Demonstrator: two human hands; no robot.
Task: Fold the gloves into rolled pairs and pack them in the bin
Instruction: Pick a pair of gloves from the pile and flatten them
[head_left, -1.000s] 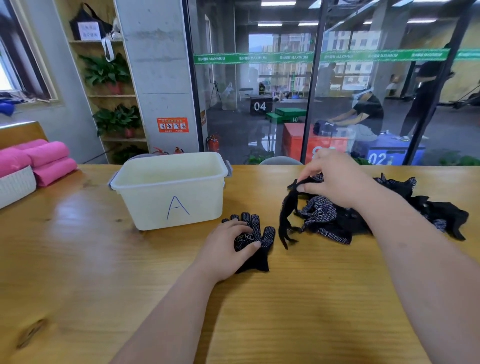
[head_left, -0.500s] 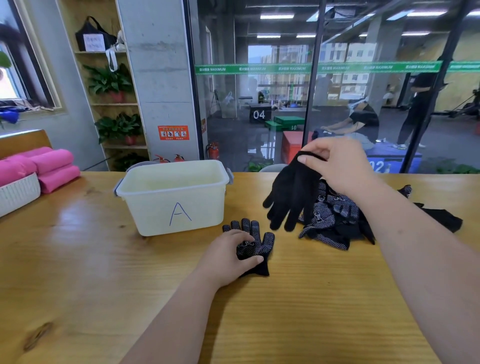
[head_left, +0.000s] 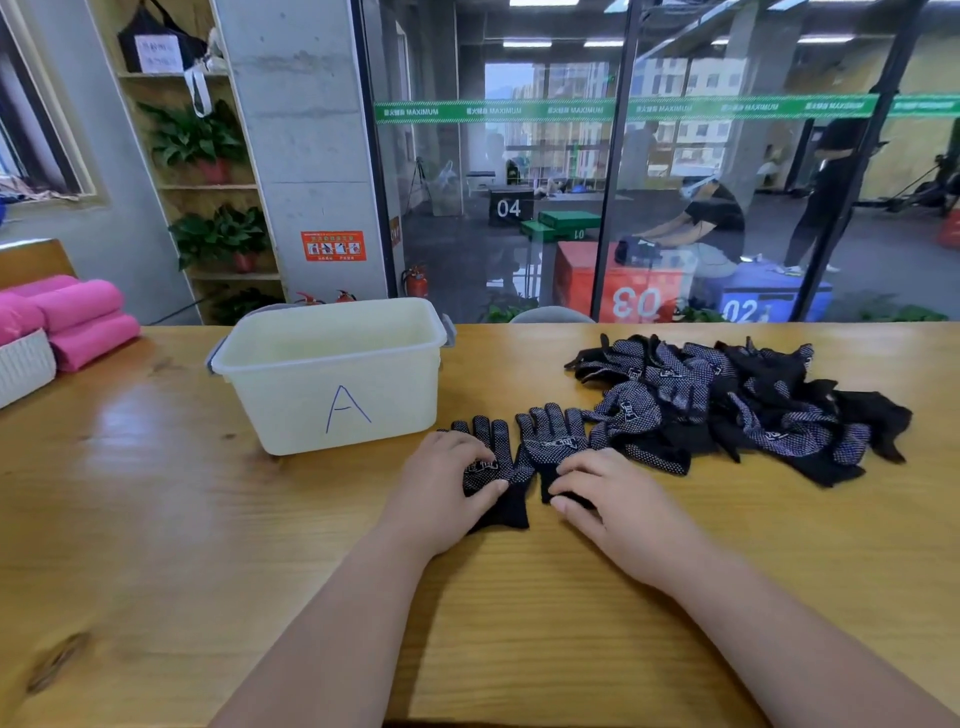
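Head view: two black, white-dotted gloves (head_left: 553, 441) lie flat side by side.

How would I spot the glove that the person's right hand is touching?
Start at the white bin marked A on the wooden table. Just right of it, one black dotted glove lies under the left hand. Yours is the second glove beside it, cuff under the right hand, nearest the tangled glove pile.

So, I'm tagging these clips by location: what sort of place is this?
Likely a gym or fitness studio, seen from its lounge side. Beyond the glass wall stand numbered boxes of the kind used for jumping, the glass carries a green MAXIMUM band, and pink rolls lie at the left.
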